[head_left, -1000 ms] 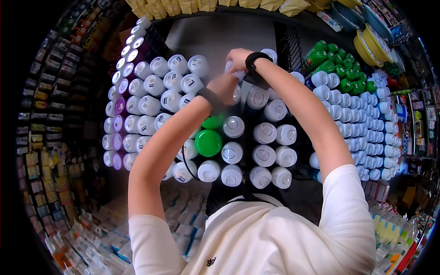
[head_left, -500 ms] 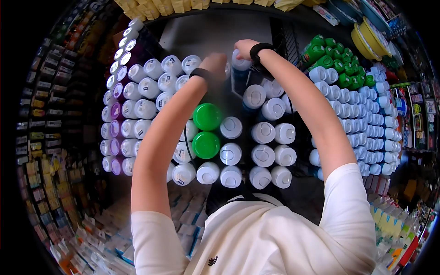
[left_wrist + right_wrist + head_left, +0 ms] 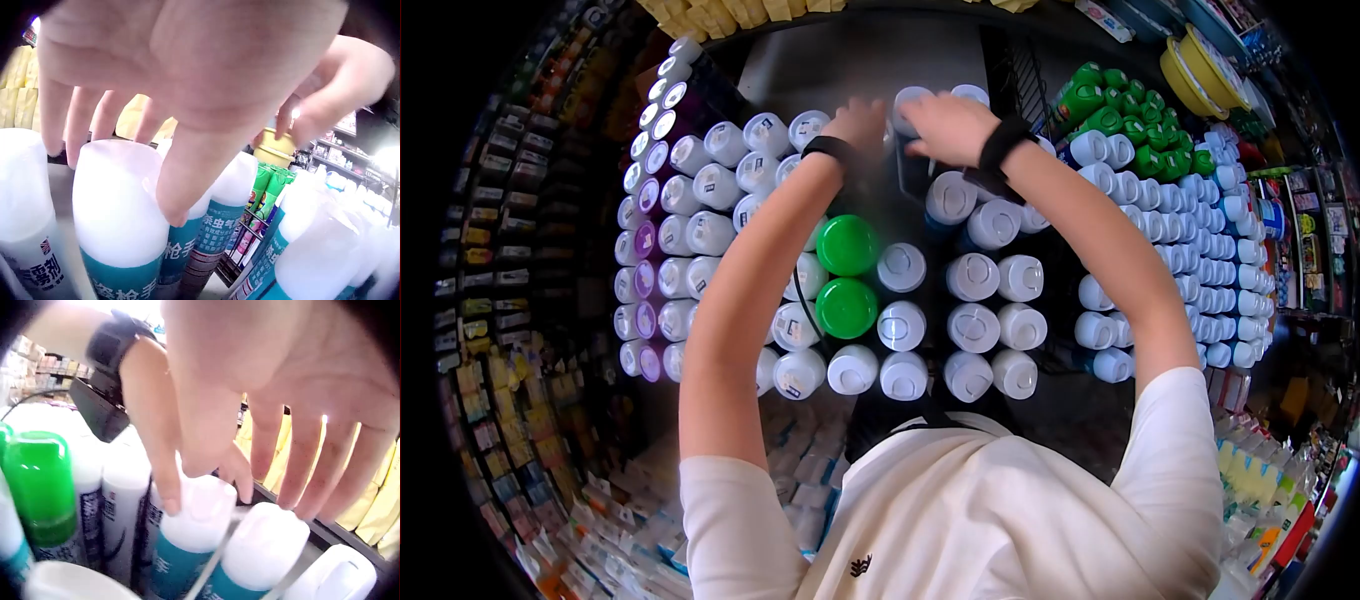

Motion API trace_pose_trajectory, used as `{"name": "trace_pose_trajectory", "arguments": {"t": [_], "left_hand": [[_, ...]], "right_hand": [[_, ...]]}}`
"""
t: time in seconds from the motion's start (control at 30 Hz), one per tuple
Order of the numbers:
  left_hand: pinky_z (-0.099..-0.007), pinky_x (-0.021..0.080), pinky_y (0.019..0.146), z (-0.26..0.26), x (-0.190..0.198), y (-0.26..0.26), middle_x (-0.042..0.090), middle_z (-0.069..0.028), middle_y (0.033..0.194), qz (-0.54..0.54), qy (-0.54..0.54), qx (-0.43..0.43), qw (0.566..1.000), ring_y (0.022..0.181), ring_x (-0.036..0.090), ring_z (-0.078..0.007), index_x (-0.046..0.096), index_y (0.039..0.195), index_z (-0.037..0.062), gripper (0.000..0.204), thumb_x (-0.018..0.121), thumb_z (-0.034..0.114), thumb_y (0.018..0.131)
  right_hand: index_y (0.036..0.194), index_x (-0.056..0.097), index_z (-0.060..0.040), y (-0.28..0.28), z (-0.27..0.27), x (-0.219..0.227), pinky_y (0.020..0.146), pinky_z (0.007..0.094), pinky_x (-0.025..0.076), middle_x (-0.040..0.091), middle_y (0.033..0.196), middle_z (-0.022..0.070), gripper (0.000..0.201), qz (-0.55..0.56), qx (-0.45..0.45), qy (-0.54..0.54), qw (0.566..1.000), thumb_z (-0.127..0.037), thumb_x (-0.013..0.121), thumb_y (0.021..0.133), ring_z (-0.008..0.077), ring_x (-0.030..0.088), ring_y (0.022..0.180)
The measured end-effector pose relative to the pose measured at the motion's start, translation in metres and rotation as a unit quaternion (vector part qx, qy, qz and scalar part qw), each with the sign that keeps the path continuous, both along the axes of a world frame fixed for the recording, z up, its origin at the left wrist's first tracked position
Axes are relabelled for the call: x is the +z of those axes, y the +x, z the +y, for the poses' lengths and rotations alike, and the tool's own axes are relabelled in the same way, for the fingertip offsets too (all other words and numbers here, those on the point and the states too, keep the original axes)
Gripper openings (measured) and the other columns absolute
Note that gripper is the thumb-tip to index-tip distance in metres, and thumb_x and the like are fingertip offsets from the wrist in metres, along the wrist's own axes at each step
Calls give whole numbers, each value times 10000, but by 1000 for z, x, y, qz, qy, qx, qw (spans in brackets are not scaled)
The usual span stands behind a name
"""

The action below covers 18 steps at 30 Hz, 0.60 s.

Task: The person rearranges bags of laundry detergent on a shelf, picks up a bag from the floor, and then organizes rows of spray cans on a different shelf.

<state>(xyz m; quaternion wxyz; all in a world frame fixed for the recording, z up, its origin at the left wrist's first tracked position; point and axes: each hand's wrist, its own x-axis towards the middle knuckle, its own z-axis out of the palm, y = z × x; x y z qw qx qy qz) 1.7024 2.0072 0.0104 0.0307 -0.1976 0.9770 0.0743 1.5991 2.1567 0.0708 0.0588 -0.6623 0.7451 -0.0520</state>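
Observation:
Rows of white-capped cans (image 3: 901,325) stand below both hands, two green-capped cans (image 3: 846,308) among them. My left hand (image 3: 858,130) is at the back; in the left wrist view its thumb and fingers lie on either side of a white cap (image 3: 119,200) above a teal label. Close to its right, my right hand (image 3: 955,128) hovers with extended fingers over a back can (image 3: 910,105). In the right wrist view its fingertips hang at the rear edge of a white cap (image 3: 265,544); contact cannot be told. The left thumb touches the neighbouring cap (image 3: 200,512).
Green bottles (image 3: 1145,130) and many blue-white bottles (image 3: 1145,222) stand at the right. Purple-capped cans (image 3: 646,240) line the left. Yellow packages (image 3: 730,14) and yellow basins (image 3: 1205,72) are at the back, near a black wire rack (image 3: 1022,85). A thin black cable crosses the cans.
The right hand has let its fingers extend and moved slightly right over the back cans. From the earliest view, the left hand has shifted left and up, uncovering the upper green cap.

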Motion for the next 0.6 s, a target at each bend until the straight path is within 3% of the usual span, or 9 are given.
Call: {"name": "trace_pose_trajectory", "arguments": {"t": [0.1, 0.2, 0.33, 0.4, 0.6], "left_hand": [[-480, 504, 885, 12, 22, 7, 518, -294, 1195, 29, -26, -12, 999, 1095, 548, -476, 489, 1237, 37, 596, 772, 258, 762], [-492, 473, 913, 31, 54, 22, 501, -241, 1247, 22, -39, -52, 998, 1169, 499, -428, 503, 1240, 45, 595, 757, 303, 768], [-478, 401, 980, 69, 88, 61, 505, -158, 1269, 45, -31, -90, 994, 1182, 479, -371, 549, 1207, 66, 524, 723, 333, 790], [-456, 366, 1009, 77, 83, 80, 527, -128, 1243, 85, -23, -107, 990, 1171, 482, -347, 573, 1185, 64, 502, 716, 339, 791], [-402, 358, 1017, 93, 87, 124, 565, -102, 1184, 42, 13, -170, 984, 1163, 494, -301, 601, 1163, 56, 479, 728, 310, 778]], "right_hand": [[1049, 611, -62, 19, 33, 10, 778, 456, 533, 679, 958, 160, 430, -33, 5, 137, 990, -337, 746, 747, 336, 665, 910], [1182, 566, -88, 23, 47, 3, 757, 424, 512, 641, 1019, 161, 530, 48, 37, 209, 976, -269, 760, 722, 331, 643, 942], [1140, 580, -98, 22, 50, -23, 750, 405, 513, 657, 970, 144, 513, 66, 63, 155, 984, -232, 781, 688, 319, 655, 920], [1114, 585, -98, 26, 47, -18, 764, 408, 513, 662, 936, 139, 481, 55, 50, 158, 985, -207, 778, 687, 316, 657, 906], [1091, 587, -93, 30, 49, -17, 767, 431, 522, 675, 916, 142, 479, 62, 69, 149, 984, -153, 779, 656, 328, 657, 905]]}}
